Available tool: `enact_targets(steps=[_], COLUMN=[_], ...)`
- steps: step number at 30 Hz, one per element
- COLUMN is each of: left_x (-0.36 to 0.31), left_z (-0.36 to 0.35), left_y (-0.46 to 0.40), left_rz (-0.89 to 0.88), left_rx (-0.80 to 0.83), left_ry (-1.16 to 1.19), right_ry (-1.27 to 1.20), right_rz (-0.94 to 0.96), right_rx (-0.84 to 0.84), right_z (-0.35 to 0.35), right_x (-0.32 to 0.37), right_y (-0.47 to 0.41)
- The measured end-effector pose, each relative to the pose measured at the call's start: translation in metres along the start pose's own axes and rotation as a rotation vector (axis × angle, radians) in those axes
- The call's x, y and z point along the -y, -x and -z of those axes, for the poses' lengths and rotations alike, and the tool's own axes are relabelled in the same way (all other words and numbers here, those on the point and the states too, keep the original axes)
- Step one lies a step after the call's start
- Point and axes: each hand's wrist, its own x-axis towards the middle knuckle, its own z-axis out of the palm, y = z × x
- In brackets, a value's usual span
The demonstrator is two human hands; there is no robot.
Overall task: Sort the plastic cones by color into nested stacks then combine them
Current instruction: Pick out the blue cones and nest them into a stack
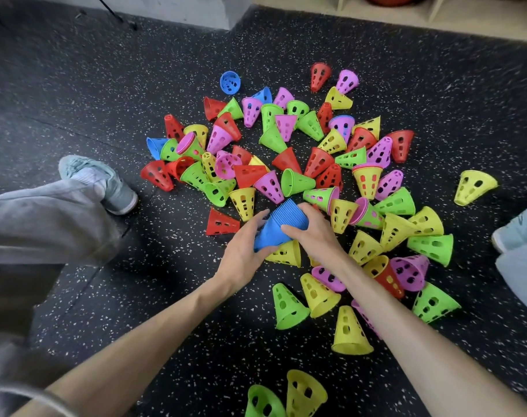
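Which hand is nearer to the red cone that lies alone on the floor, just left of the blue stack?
Left. The left hand grips the blue stack just right of the red cone. The right hand grips the stack's far side, farther from that cone.

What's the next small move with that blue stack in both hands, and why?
Probably free one hand and reach for a loose blue cone. Both the left hand and right hand grip the blue stack, while blue cones remain on the floor: one apart at the far edge, another at the pile's left.
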Motion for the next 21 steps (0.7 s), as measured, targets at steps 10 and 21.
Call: enact_targets(steps=[10,21], left_x=[-0.02,-0.017], left_z=[0.005,0.007], left_y=[0.004,0.013], left_rz=[-0.098,-0.086], left_rx=[-0.017,0.046], left_ry=[-0.066,-0.062], right_ry=[0.023,0.003], right_rz=[0.071,0.158], right_rx=[0.097,0.246], right_z=[0.011,0.002], right_x=[-0.004,-0.006], right_y=[0.002,0.01])
